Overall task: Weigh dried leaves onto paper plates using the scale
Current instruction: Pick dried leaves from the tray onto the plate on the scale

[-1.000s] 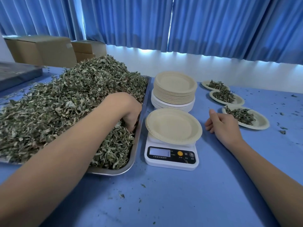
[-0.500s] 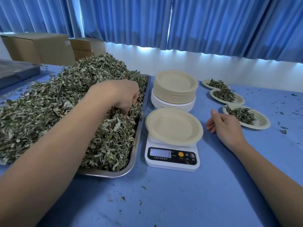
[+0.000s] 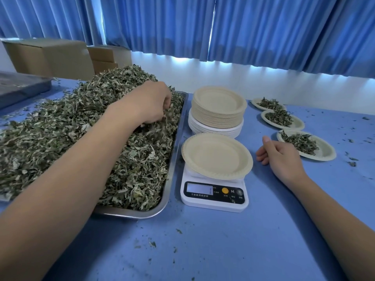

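Observation:
A big heap of dried leaves [image 3: 60, 126] fills a steel tray [image 3: 174, 159] on the left. My left hand [image 3: 150, 104] hovers over the heap near the tray's right side, its curled fingers holding a clump of leaves. A white digital scale [image 3: 213, 195] stands right of the tray with an empty paper plate [image 3: 217, 155] on top. My right hand [image 3: 282, 157] rests on the blue table just right of the scale, fingers loosely curled and holding nothing.
A tall stack of paper plates [image 3: 218, 110] stands behind the scale. Three plates with leaf portions [image 3: 304, 145] line up at the right. Cardboard boxes [image 3: 50, 57] and a dark tray [image 3: 18, 86] sit at the back left. Leaf crumbs dot the table.
My left hand has risen out of the heap with a clump of leaves and moved away from me. The right hand has stayed in place.

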Demonstrator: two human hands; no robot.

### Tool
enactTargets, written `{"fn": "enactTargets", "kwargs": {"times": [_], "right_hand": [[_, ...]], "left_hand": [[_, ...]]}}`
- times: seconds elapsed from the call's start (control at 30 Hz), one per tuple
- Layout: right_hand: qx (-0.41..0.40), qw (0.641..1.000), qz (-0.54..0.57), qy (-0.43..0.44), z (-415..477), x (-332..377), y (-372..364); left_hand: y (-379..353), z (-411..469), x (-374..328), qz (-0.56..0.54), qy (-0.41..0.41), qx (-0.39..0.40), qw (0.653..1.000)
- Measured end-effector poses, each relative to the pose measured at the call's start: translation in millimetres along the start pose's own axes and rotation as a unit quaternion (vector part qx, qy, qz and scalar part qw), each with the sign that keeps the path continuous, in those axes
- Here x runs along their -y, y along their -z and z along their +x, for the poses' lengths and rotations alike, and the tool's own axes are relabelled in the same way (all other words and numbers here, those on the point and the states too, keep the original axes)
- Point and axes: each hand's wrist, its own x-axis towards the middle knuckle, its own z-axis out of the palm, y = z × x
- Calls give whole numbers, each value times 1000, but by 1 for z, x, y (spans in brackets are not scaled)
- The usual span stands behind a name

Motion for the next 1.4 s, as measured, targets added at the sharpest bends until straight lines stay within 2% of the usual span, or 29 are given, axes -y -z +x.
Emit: {"fn": "enactTargets", "kwargs": {"times": [0.07,0.1,0.23,0.33,0.43,0.53,0.67,0.8,0.93,1.07,1.17,1.23,1.3,1.4], "right_hand": [[1,1000,-2,2,0,0,0],[2,1000,-3,3,0,0,0],[0,1000,1,1,1,-1,0],[2,1000,2,2,1,-1,0],[3,1000,1,-1,1,-1,0],[4,1000,0,-3,1,-1,0],[5,1000,-2,-6,1,-2,0],[8,1000,1,0,1,-1,0],[10,1000,1,2,1,-1,1],[10,1000,6,-4,1,1,0],[11,1000,4,-6,1,2,1],[12,1000,4,-7,0,2,1],[12,1000,1,-7,0,2,1],[13,1000,1,-8,0,3,1]], "left_hand": [[2,0,-2,-14,0,-67,998],[2,0,-3,-16,6,-72,997],[-3,-4,-8,4,26,34,999],[4,-5,-8,-17,17,8,1000],[10,-7,-15,-84,-19,-33,996],[9,-12,-31,-145,-64,-37,987],[-1,-18,-55,-231,-109,-11,967],[-21,-21,-73,-227,-141,6,964],[-30,-22,-72,-232,-148,89,957],[-22,-18,-64,-234,-148,83,957],[-11,-13,-51,-181,-131,69,972],[-4,-10,-39,-83,-104,75,988],[0,-8,-27,21,-65,116,991],[-1,-7,-11,105,-25,229,968]]}}
